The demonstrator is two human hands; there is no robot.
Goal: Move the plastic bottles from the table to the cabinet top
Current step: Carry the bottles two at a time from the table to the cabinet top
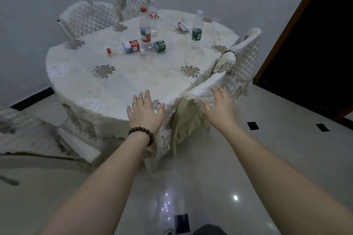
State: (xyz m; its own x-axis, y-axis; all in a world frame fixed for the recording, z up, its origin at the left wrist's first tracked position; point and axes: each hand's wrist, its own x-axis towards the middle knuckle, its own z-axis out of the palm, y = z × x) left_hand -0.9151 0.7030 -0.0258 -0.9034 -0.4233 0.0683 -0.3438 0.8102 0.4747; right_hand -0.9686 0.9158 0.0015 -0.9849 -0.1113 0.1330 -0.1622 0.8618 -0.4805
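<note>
Low in the middle of the frame the left hand (146, 111), a beaded bracelet (142, 134) on its wrist, is spread flat with fingers apart and holds nothing; it hovers over the near rim of the round table (107, 86). To its right the right hand (221, 106) is likewise open and empty, fingers splayed just in front of the quilted back of a chair (206, 87) pushed in at the table's lower right edge. No bottle is in either hand, so this looks like the reach that opens a pick. The bottles all sit on the far half of the table, in the upper middle of the frame: a red-capped bottle lying on its side (124, 47), a green-labelled bottle lying beside it (155, 46), an upright red-labelled bottle (145, 26) with another upright bottle (153, 16) behind it, a tall green-labelled bottle (197, 26) standing further right, and a crushed bottle (182, 25) lying near the far edge. The next move likely calls for leaning well across the bare near cloth; the two fallen bottles are the closest and could roll when touched. The cloth drapes over the rim, and chairs crowd the upper left and right sides. The open floor (267, 158) at lower right gives walking room. The cabinet is not in view.
</note>
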